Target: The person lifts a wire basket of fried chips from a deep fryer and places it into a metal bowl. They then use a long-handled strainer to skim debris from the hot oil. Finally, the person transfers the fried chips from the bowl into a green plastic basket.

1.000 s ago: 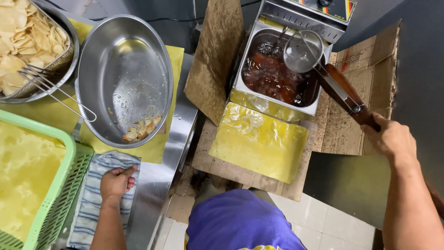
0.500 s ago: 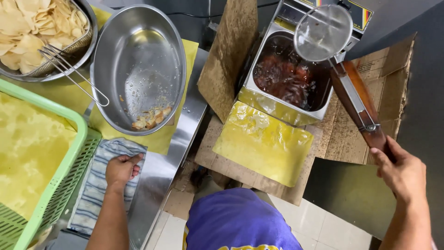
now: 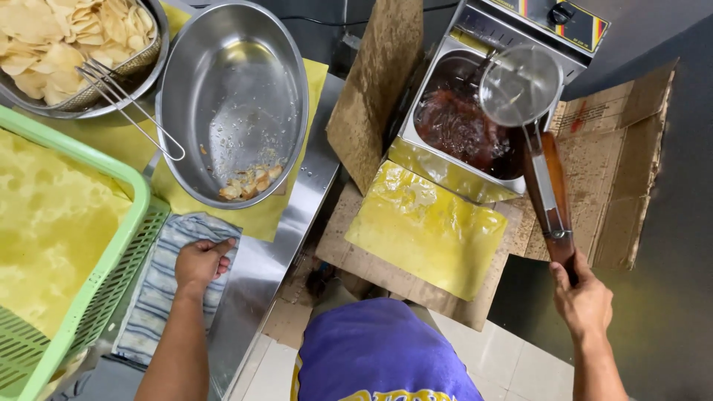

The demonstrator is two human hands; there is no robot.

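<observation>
Right hand grips wooden-handled round mesh skimmer, empty over deep fryer's dark oil. Left hand flat, open on striped cloth. Oval steel bowl holds few chips.

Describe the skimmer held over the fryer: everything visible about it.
The skimmer has a round, shallow fine-mesh metal bowl, a flat metal shank and a long brown, wood-like handle. The right hand has its grip on the handle's far end. It is held roughly level, the bowl above the fryer and its dark oil, the handle running back toward the person over the cardboard. The bowl looks empty. Whether it touches the fryer's rim is unclear.
</observation>
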